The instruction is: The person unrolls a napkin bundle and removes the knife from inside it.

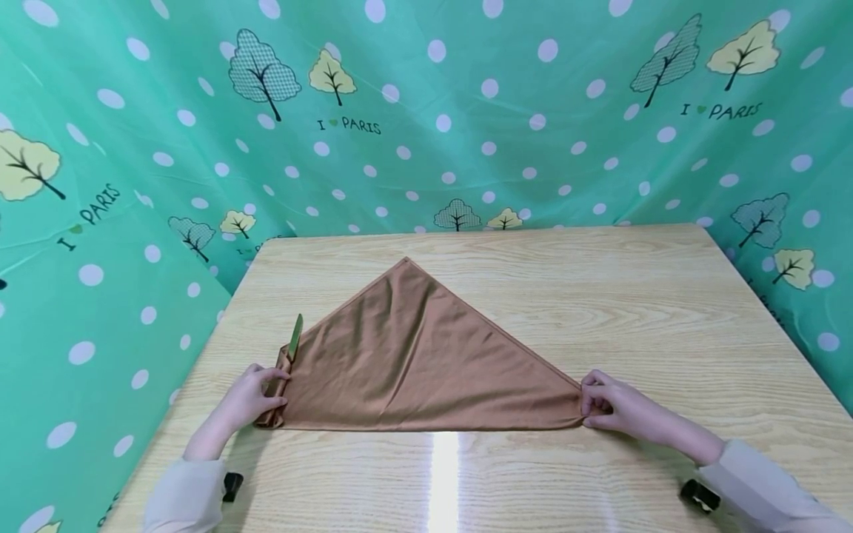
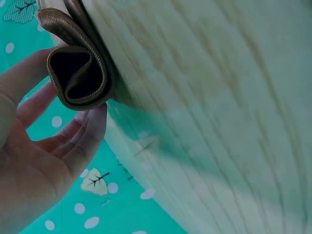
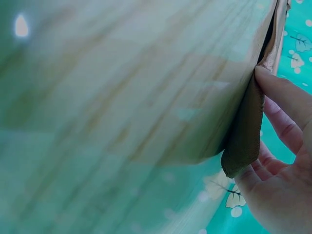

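A brown cloth (image 1: 413, 348) lies on the table as a wide triangle, its peak pointing away and its long edge near me. The left end is rolled up, and my left hand (image 1: 252, 396) grips this roll (image 2: 78, 73), thumb on one side and fingers on the other. Out of the roll's far end sticks a flat green strip (image 1: 295, 337) with a narrowing tip; its lower part is hidden in the cloth. At the opposite end my right hand (image 1: 616, 403) pinches the cloth's right corner (image 3: 246, 131) between thumb and fingers.
The wooden table (image 1: 600, 296) has a glossy top with a bright light reflection near its front. A green dotted curtain (image 1: 426, 118) stands behind and along both sides. A black wrist device (image 1: 700, 496) shows beside the right sleeve, another (image 1: 232, 486) beside the left.
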Tool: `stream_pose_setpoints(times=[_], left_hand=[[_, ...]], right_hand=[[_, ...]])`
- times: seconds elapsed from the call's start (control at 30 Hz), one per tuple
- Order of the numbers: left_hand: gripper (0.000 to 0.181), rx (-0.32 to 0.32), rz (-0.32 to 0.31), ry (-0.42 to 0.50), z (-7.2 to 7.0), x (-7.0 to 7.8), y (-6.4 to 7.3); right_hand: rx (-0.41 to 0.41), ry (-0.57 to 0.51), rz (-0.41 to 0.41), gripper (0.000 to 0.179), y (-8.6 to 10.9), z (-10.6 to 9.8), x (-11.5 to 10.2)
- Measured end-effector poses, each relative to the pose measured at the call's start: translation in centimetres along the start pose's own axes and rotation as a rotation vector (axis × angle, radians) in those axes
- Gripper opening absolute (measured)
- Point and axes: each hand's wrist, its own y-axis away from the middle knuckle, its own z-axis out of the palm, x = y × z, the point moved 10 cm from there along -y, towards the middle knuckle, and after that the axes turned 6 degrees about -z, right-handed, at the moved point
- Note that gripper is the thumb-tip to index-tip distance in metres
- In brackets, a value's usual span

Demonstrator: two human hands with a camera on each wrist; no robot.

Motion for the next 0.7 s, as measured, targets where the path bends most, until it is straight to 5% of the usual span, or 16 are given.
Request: stream_pose_setpoints(times=[0.43,0.7], left_hand=[[0.030,-0.009,-0.005,-0.052,-0.28,-0.03,-0.15],[0.029,-0.004,-0.024,0.010,-0.70,-0.43,0.14]], right_hand=[[0.013,0.011,-0.025,0.020,-0.02,0.01,-0.17],[0.013,0.006,-0.020,0.019,-0.01,-0.04,-0.10]])
